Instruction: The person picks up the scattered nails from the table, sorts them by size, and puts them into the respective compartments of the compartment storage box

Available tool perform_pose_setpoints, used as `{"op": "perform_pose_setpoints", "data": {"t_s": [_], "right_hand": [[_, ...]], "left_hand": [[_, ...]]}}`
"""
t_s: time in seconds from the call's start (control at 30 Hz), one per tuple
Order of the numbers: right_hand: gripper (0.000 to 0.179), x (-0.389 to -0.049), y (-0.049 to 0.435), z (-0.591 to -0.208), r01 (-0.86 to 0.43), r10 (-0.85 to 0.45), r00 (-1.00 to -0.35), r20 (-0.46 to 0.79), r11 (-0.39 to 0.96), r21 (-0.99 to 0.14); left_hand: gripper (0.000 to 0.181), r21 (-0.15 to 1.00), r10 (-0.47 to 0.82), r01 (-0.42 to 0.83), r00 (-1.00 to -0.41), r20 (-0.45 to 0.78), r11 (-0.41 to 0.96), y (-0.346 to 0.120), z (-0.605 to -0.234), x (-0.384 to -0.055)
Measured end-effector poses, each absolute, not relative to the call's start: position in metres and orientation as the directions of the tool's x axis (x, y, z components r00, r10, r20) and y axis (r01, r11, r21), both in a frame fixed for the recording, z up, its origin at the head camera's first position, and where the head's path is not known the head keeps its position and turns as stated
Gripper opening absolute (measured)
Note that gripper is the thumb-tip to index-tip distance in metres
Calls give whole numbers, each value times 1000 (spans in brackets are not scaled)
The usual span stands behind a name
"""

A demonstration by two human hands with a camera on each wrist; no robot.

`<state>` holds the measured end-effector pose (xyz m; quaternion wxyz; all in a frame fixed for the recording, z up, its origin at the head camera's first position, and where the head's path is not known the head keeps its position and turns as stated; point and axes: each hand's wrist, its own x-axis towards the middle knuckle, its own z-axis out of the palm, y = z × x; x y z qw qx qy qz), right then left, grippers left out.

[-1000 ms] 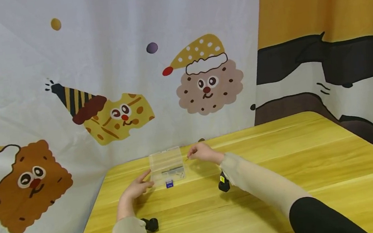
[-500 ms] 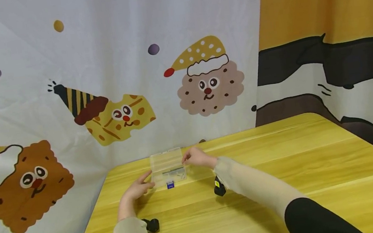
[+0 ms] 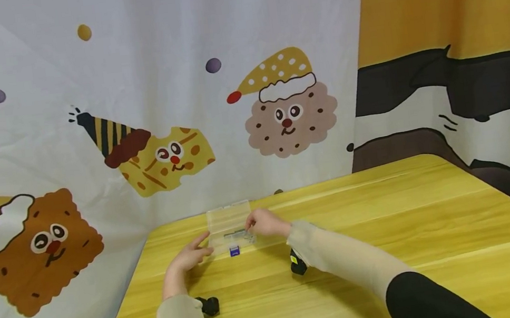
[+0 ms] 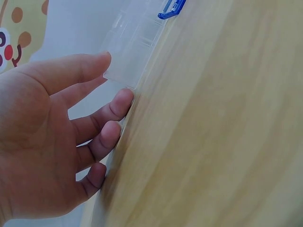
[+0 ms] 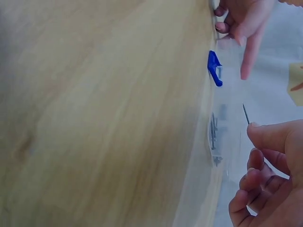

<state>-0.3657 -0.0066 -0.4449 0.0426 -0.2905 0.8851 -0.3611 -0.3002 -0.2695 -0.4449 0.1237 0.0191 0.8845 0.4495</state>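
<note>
A clear plastic box (image 3: 219, 242) with a blue latch (image 3: 234, 251) lies on the table, its lid (image 3: 228, 215) raised at the back. Several thin metal pieces (image 5: 213, 132) lie inside it. My left hand (image 3: 189, 255) rests at the box's left end, fingers spread; in the left wrist view the thumb (image 4: 102, 60) is at the box's corner. Over the right end of the box, my right hand (image 3: 265, 222) pinches a thin pointed metal rod (image 5: 246, 114) between thumb and fingertips. Its point sticks out past the thumb; the other end is hidden in the hand.
The wooden table (image 3: 387, 227) extends to the right and toward me. Behind its back edge hangs a patterned curtain (image 3: 169, 84). Black wrist cameras (image 3: 298, 263) sit on both wrists, low over the table.
My right hand has moved left from beside the box to above its right end, still pinching the thin rod. The left hand stays at the left end.
</note>
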Motion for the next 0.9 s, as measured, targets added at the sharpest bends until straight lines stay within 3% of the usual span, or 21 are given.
{"op": "perform_pose_setpoints", "data": {"t_s": [0.4, 0.9], "right_hand": [[12, -363, -12, -449, -507, -557, -821, 125, 611, -608], [11, -363, 3, -440, -496, -565, -814, 134, 556, -667]], "left_hand": [[62, 799, 150, -81, -966, -209, 596, -271, -446, -303], [62, 809, 149, -84, -967, -208, 581, -271, -447, -302]]}}
